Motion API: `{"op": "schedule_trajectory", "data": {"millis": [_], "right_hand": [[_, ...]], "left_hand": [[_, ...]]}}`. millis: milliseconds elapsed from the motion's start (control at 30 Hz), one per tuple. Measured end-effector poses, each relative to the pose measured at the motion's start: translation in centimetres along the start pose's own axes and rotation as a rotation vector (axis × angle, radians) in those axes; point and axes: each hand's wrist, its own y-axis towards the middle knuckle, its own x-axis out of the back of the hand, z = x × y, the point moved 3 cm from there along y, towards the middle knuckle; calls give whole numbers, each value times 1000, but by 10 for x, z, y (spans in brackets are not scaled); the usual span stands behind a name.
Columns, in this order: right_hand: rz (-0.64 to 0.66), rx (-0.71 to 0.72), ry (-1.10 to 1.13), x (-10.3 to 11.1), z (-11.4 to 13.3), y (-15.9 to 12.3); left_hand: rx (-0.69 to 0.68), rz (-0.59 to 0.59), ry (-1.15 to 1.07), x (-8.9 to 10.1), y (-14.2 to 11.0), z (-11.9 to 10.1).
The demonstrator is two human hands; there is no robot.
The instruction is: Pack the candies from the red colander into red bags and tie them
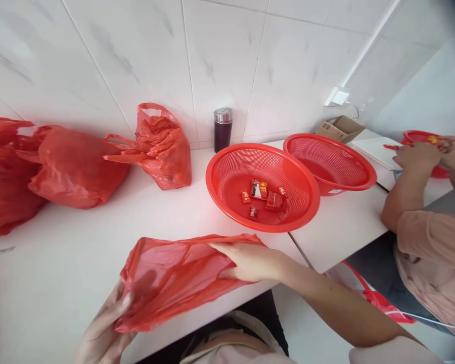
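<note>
A thin red plastic bag (182, 288) is stretched between my two hands above the table's front edge, its mouth spread. My left hand (111, 323) pinches the bag's left end, thumb on the near side and the other fingers behind the film. Inside the mouth on the right is my right hand (250, 260), thumb and fingers apart and pressing outward against the film; some fingertips are hidden. Just beyond the bag, a red perforated basket (220, 202) contains several small red packets (275, 200) on its bottom.
Filled red bags (79, 167) stand along the wall at left, with another tied bag (167, 156) beside them. A dark thermos (223, 131), a second red basket (329, 162) and a cardboard box (337, 129) stand behind. At right, a co-worker's hands (420, 154) handle small items.
</note>
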Motion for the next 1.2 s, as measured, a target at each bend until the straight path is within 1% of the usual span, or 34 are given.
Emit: {"op": "schedule_trajectory", "data": {"millis": [33,67,100,167,200,233,267,300,333,367,400,433,467,500,533,600,667,733,800,867,933,967,1000,1033,1067,1100,1133,1167,1200], "right_hand": [[-22,55,18,2,6,-2],[-33,146,38,5,15,-6],[-36,267,65,10,26,-10],[-45,491,134,29,43,-20],[-90,541,157,43,45,-22],[-152,529,156,60,42,-21],[-265,437,119,78,32,-17],[-358,325,34,95,17,-12],[-378,176,-91,108,-2,-4],[-328,38,-213,117,-22,4],[-222,-77,-322,121,-43,12],[-130,-155,-416,123,-61,20],[-58,-196,-489,123,-76,26],[-6,-214,-543,120,-87,31],[17,-214,-575,118,-94,36],[11,-195,-594,112,-100,42],[-7,-178,-578,112,-99,46],[-21,-157,-559,118,-94,45],[-51,-133,-541,128,-83,39],[-188,-58,-440,138,-61,28],[-349,84,-211,135,-30,15],[-373,164,-71,127,-14,9],[-320,234,37,113,2,4],[-237,288,89,96,17,1],[-159,322,68,78,29,-2],[-135,332,6,63,38,-3],[-140,330,-63,52,44,-4],[-165,323,-116,46,46,-5],[-209,316,-134,48,45,-5]], "left_hand": [[-3,-12,32,-3,-1,0],[-5,-26,65,-5,-2,0],[-3,-39,89,-8,-3,0],[4,-50,107,-13,-4,-1],[7,-49,111,-15,-4,-1],[7,-45,116,-17,-5,-1],[7,-40,120,-18,-6,-1],[7,-32,122,-18,-6,0],[9,-22,121,-18,-7,0],[12,-12,117,-19,-8,1],[17,-5,111,-19,-9,3],[22,-3,105,-19,-9,4],[29,-9,97,-19,-10,5],[38,-19,88,-19,-10,7],[47,-30,81,-19,-10,8],[62,-48,72,-19,-9,10],[68,-54,73,-19,-8,11],[66,-56,68,-19,-7,12],[62,-54,55,-19,-6,13],[61,-48,37,-21,-7,14],[64,-39,26,-26,-8,16],[68,-34,21,-29,-8,17],[72,-30,18,-33,-8,18],[75,-26,14,-37,-8,19],[78,-23,9,-41,-8,20],[79,-21,3,-44,-7,21],[77,-22,-1,-47,-7,21],[73,-25,-1,-47,-6,21],[70,-31,4,-47,-6,21]]}}
